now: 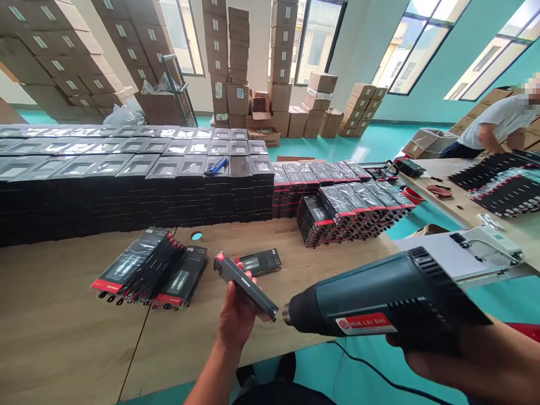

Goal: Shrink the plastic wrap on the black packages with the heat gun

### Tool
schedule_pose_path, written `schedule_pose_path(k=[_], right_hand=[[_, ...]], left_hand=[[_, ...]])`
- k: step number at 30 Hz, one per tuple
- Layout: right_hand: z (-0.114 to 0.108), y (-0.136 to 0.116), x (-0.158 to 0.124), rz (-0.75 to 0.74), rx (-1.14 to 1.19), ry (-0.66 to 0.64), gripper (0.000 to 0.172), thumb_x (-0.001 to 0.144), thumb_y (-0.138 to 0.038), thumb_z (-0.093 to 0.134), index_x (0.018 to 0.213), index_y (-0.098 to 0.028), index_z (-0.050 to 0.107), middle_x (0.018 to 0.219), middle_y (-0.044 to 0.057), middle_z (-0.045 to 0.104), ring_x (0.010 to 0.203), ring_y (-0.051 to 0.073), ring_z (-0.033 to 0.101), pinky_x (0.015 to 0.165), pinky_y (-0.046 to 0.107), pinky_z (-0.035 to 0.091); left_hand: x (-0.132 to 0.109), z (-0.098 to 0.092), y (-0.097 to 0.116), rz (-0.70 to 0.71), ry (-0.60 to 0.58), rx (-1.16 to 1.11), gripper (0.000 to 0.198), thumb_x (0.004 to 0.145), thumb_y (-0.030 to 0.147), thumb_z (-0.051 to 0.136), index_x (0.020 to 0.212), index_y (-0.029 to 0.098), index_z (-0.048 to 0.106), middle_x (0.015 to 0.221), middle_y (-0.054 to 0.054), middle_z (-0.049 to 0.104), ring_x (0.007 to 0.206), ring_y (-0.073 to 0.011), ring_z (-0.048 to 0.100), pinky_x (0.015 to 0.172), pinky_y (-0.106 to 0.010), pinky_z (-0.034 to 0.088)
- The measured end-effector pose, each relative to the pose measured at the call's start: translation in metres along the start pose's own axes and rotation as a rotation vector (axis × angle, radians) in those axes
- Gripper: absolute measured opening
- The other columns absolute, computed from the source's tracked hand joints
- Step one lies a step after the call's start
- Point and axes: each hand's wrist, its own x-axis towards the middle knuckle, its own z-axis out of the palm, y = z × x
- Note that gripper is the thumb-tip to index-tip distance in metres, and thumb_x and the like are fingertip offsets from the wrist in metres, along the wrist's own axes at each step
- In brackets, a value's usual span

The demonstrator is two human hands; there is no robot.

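This is a packing room in a warehouse or small factory. Brown cardboard cartons point(63, 62) are stacked high along the far wall and between the tall windows point(314, 39), over a teal floor point(358, 146). The wooden worktop point(63, 326) carries long rows of identical black retail boxes point(135, 191) along its far edge, with red-trimmed packs point(354, 211) banked toward its right end. A second worktop point(459, 205) at the right holds more such packs, where another person point(498, 126) bends over it.
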Motion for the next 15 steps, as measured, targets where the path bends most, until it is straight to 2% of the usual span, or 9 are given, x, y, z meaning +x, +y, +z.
schedule_pose_path(k=[2, 3, 5, 7, 9, 11, 13, 15], right_hand=[[0.001, 0.025, -0.004, 0.046, -0.070, -0.043, 0.052, 0.087, -0.074, 0.075, 0.127, -0.041, 0.075, 0.120, 0.000, 0.084, 0.116, 0.037, 0.075, 0.102, 0.043, 0.064], [0.001, 0.032, -0.004, 0.066, -0.086, -0.066, 0.051, 0.089, -0.076, 0.072, 0.125, -0.041, 0.076, 0.118, 0.000, 0.084, 0.116, 0.037, 0.074, 0.103, 0.044, 0.063], [0.003, 0.038, -0.003, 0.104, -0.077, -0.099, 0.049, 0.088, -0.075, 0.073, 0.120, -0.038, 0.078, 0.102, 0.003, 0.083, 0.099, 0.037, 0.076, 0.088, 0.044, 0.066], [0.009, 0.037, -0.001, 0.125, -0.034, -0.117, 0.050, 0.089, -0.073, 0.075, 0.122, -0.036, 0.078, 0.091, 0.004, 0.080, 0.085, 0.033, 0.074, 0.072, 0.041, 0.065], [0.023, 0.035, 0.002, 0.095, 0.145, -0.038, 0.053, 0.089, -0.071, 0.077, 0.126, -0.033, 0.077, 0.091, 0.005, 0.078, 0.080, 0.029, 0.072, 0.067, 0.039, 0.063], [0.042, 0.038, 0.012, 0.045, 0.440, 0.083, 0.052, 0.084, -0.069, 0.083, 0.112, -0.026, 0.080, 0.090, 0.006, 0.077, 0.078, 0.027, 0.071, 0.067, 0.038, 0.063], [0.064, 0.052, 0.033, 0.028, 0.595, 0.125, 0.054, 0.080, -0.072, 0.085, 0.097, -0.021, 0.079, 0.081, 0.005, 0.074, 0.070, 0.024, 0.069, 0.060, 0.037, 0.060], [0.084, 0.075, 0.066, 0.054, 0.690, 0.133, 0.053, 0.080, -0.069, 0.087, 0.094, -0.019, 0.076, 0.079, 0.003, 0.073, 0.069, 0.022, 0.069, 0.058, 0.034, 0.058]], left_hand=[[0.006, 0.005, -0.001, 0.062, 0.019, 0.009, 0.060, 0.092, 0.054, 0.081, 0.148, 0.041, 0.063, 0.116, 0.004, 0.080, 0.098, -0.0141, 0.076, 0.093, -0.029, 0.061], [0.009, 0.007, -0.003, 0.090, 0.028, 0.005, 0.061, 0.090, 0.057, 0.082, 0.146, 0.041, 0.065, 0.114, 0.004, 0.080, 0.095, -0.0139, 0.076, 0.091, -0.029, 0.061], [0.016, 0.013, -0.007, 0.145, 0.055, -0.004, 0.061, 0.084, 0.063, 0.085, 0.139, 0.041, 0.070, 0.108, 0.004, 0.080, 0.089, -0.0139, 0.075, 0.085, -0.027, 0.061], [0.021, 0.017, -0.011, 0.199, 0.113, 0.015, 0.061, 0.078, 0.068, 0.088, 0.131, 0.041, 0.073, 0.103, 0.005, 0.079, 0.084, -0.0138, 0.073, 0.079, -0.027, 0.061], [0.024, 0.015, -0.012, 0.253, 0.196, 0.101, 0.064, 0.074, 0.070, 0.090, 0.127, 0.039, 0.071, 0.098, 0.006, 0.077, 0.080, -0.0140, 0.072, 0.073, -0.026, 0.059], [0.026, 0.006, -0.007, 0.308, 0.297, 0.272, 0.070, 0.075, 0.069, 0.089, 0.132, 0.037, 0.064, 0.097, 0.005, 0.073, 0.078, -0.0149, 0.070, 0.066, -0.026, 0.058], [0.030, -0.007, 0.005, 0.370, 0.390, 0.541, 0.078, 0.075, 0.065, 0.089, 0.139, 0.035, 0.056, 0.103, 0.003, 0.070, 0.079, -0.0169, 0.069, 0.065, -0.028, 0.058], [0.040, -0.017, 0.023, 0.436, 0.403, 0.924, 0.087, 0.070, 0.060, 0.090, 0.143, 0.031, 0.053, 0.118, -0.003, 0.069, 0.092, -0.0229, 0.072, 0.076, -0.036, 0.062]])
